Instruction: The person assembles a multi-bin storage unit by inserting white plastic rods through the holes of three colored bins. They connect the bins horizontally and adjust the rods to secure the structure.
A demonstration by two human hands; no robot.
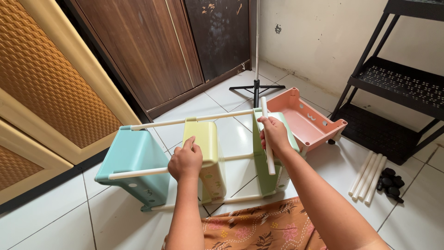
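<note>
Kneeling on white tiled floor (pixel 69 217): left hand (pixel 186 161) pressing closed over yellow bin (pixel 206 153), steadying the sideways rack; right hand (pixel 274 134) gripping white rod (pixel 267 136) upright against green bin (pixel 273 171).

head view, looking down (close), floorward

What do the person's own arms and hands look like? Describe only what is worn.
Both arms are bare to the bottom edge of the picture, with no sleeves showing. The left hand and right hand wear no gloves; no rings, watch or bracelets can be seen. Below them lies brown, floral-patterned cloth.
</note>
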